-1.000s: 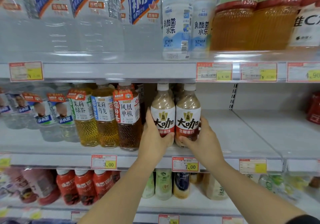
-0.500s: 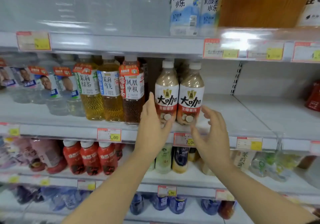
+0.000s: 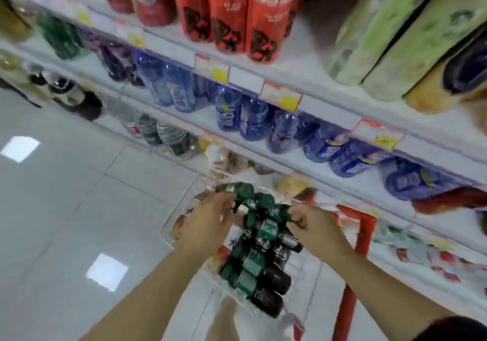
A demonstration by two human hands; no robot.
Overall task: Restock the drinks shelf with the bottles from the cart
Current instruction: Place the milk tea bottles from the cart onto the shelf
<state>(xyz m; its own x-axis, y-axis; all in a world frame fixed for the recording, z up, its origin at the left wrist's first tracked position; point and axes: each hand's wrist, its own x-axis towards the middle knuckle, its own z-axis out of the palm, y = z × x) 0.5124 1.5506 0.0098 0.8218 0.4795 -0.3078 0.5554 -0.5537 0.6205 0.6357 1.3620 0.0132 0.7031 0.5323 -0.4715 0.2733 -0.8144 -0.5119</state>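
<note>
Both hands [image 3: 208,224] [image 3: 313,224] now down from shelf to cart [image 3: 365,231], fingers seemingly closed around blurred green-labelled dark bottles [image 3: 253,256].

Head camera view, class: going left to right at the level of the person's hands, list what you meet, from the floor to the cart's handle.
Pale tiled floor → left hand → green-topped dark bottles → right hand → red cart handle.

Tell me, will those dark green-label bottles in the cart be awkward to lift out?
Probably. The bottles lie on their sides in a heap, so loose ones may roll. They look full, hence likely heavy. Smooth plastic may slip in either hand.
</note>
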